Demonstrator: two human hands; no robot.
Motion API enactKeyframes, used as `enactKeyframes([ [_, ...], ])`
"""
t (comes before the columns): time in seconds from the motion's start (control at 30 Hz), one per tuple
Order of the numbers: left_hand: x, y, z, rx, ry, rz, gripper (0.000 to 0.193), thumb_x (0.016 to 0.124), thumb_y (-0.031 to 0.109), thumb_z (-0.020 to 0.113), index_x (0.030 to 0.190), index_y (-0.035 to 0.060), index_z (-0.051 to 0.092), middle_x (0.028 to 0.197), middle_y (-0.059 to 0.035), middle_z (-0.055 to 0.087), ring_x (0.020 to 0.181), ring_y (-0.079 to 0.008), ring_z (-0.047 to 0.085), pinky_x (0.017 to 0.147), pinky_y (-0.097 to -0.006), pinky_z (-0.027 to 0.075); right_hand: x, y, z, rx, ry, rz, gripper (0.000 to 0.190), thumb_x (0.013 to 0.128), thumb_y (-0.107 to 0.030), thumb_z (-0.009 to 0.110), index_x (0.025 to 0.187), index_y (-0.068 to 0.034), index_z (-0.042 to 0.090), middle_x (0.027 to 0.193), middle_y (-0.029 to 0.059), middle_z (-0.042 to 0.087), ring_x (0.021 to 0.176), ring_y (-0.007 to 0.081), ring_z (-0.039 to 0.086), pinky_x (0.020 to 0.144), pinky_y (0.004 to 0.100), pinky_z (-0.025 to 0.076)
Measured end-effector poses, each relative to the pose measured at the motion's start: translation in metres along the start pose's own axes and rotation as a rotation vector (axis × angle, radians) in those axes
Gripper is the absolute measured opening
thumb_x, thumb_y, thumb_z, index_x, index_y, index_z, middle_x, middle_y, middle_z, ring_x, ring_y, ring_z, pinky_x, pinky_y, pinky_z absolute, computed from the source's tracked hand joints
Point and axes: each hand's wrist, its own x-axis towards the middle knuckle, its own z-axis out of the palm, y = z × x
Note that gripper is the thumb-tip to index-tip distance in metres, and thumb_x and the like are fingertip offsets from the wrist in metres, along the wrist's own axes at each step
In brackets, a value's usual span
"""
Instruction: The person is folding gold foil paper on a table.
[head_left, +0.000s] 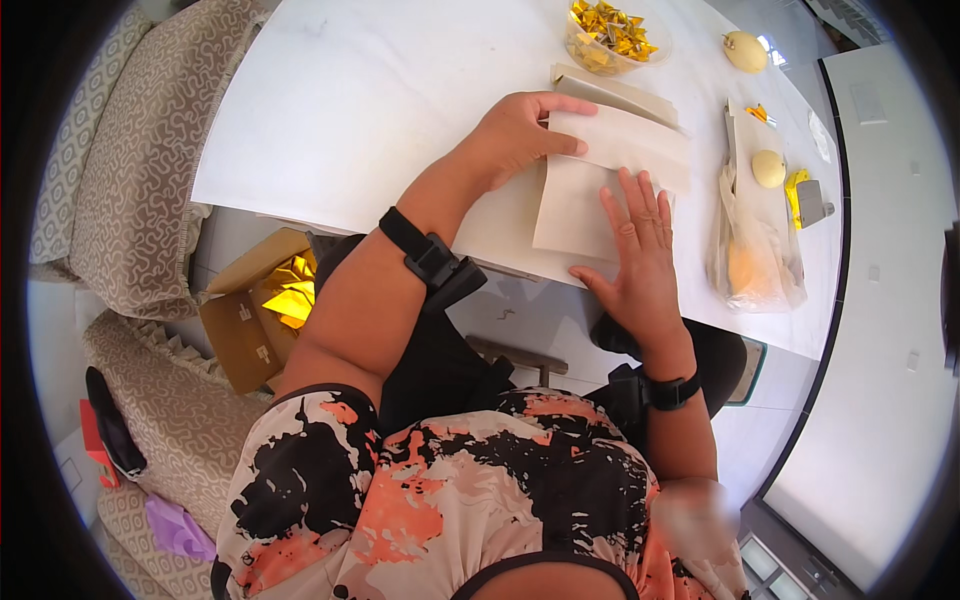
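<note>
Beige paper sheets (574, 214) lie at the near edge of a white marbled table. My left hand (544, 135) holds the left end of a folded beige flap (630, 146) between thumb and forefinger. Flat over the lower right part of the sheets is my right hand (637, 232), its fingers apart and the fingertips just below the flap. Another folded beige paper (615, 94) lies behind the flap. Beyond it stands a clear plastic bowl (592, 56) filled with folded gold foil paper pieces (615, 30).
On the right lie a plastic bag (757, 277), a pale round fruit (769, 169) on paper, another fruit (745, 51) and a grey-and-yellow object (806, 199). A cardboard box (236, 337) with gold foil paper stands below the table at left, near cloth-covered seats (150, 150).
</note>
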Motion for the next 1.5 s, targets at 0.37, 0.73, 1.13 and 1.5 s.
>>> enactKeyframes([
  [0.37, 0.000, 0.001, -0.006, -0.008, -0.067, -0.125, 0.049, 0.077, -0.001, 0.078, 0.125, 0.0036, 0.068, 0.107, -0.0130, 0.069, 0.090, -0.0184, 0.068, 0.084, -0.0308, 0.057, 0.001, -0.001, -0.006, -0.081, 0.042, -0.022, 0.068, 0.077, -0.004, 0.072, 0.142, -0.009, 0.053, 0.156, 0.0155, 0.042, 0.149, 0.0372, 0.032, 0.124, 0.0556, 0.019],
  [0.73, -0.008, 0.009, -0.001, 0.448, -0.130, 0.073, 0.047, 0.075, 0.003, 0.076, 0.121, 0.0082, 0.072, 0.118, -0.0101, 0.070, 0.104, -0.0197, 0.065, 0.094, -0.0298, 0.052, 0.001, 0.013, -0.011, 0.175, -0.104, 0.077, 0.041, 0.079, 0.001, 0.067, 0.119, -0.006, 0.066, 0.133, 0.0099, 0.063, 0.127, 0.0331, 0.056, 0.109, 0.0454, 0.043],
  [1.13, -0.008, 0.010, -0.005, 0.610, -0.193, 0.086, 0.047, 0.073, 0.007, 0.077, 0.120, 0.0097, 0.072, 0.117, -0.0116, 0.071, 0.103, -0.0205, 0.065, 0.095, -0.0306, 0.051, 0.010, -0.003, -0.011, -0.055, -0.256, -0.078, 0.074, 0.075, -0.003, 0.077, 0.145, -0.011, 0.052, 0.157, 0.0090, 0.043, 0.147, 0.0296, 0.036, 0.123, 0.0485, 0.026],
  [1.5, -0.009, 0.007, -0.005, 0.669, -0.189, 0.081, 0.048, 0.076, -0.002, 0.072, 0.121, 0.0134, 0.073, 0.086, 0.0015, 0.062, 0.068, -0.0091, 0.044, 0.063, -0.0258, 0.041, 0.008, 0.001, 0.006, -0.026, -0.287, -0.120, 0.055, 0.089, -0.015, 0.071, 0.142, -0.012, 0.056, 0.158, 0.0077, 0.041, 0.150, 0.0290, 0.032, 0.124, 0.0493, 0.023],
])
